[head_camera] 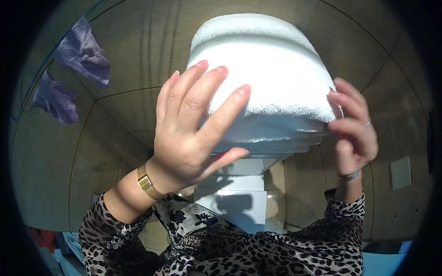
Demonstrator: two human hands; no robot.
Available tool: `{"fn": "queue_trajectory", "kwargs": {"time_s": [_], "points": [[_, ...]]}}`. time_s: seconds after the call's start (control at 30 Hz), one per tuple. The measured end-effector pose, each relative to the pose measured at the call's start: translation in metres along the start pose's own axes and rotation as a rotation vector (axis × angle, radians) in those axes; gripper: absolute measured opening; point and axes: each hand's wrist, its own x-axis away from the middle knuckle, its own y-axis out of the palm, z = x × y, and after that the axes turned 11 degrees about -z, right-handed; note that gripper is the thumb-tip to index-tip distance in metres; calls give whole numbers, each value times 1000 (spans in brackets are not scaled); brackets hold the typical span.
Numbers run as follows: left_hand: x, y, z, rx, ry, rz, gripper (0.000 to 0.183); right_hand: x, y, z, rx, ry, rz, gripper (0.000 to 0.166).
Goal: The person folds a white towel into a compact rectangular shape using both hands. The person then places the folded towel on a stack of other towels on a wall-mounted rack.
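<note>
In front of me stands a stack of folded white terry towels [272, 74], its top one brightly lit and rounded over at the back. My left hand [193, 114], with a gold mesh watch at the wrist, is laid over the stack's front left corner, fingers spread. The right edge of the top towel meets the fingertips of my right hand [355, 127]. That hand is slightly blurred and its fingers are curled, with the thumb apart below them. Lower towel layers [262, 132] show under the front edge in shadow.
Below the stack is a white fixture [229, 203], probably a toilet, bearing a shadow. Two purple cloths [84, 55] hang from a blue line at the left. Tiled walls [117, 114] close in on both sides. A pale wall plate [400, 172] is at the right.
</note>
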Motion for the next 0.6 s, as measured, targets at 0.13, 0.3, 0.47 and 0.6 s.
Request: {"fn": "queue_trajectory", "kwargs": {"time_s": [0.13, 0.3, 0.47, 0.6], "points": [[-1, 0, 5, -165, 44, -21, 77, -51, -22, 11, 32, -26, -149, 36], [-12, 3, 6, -135, 123, -23, 67, -86, 1, 55, -338, 216, -310, 38], [0, 8, -13, -123, 146, -25, 59, -75, 41, 73, -586, 394, -383, 42], [0, 12, -8, -127, 121, -1, 57, -72, 29, 70, -575, 507, -337, 39]]}}
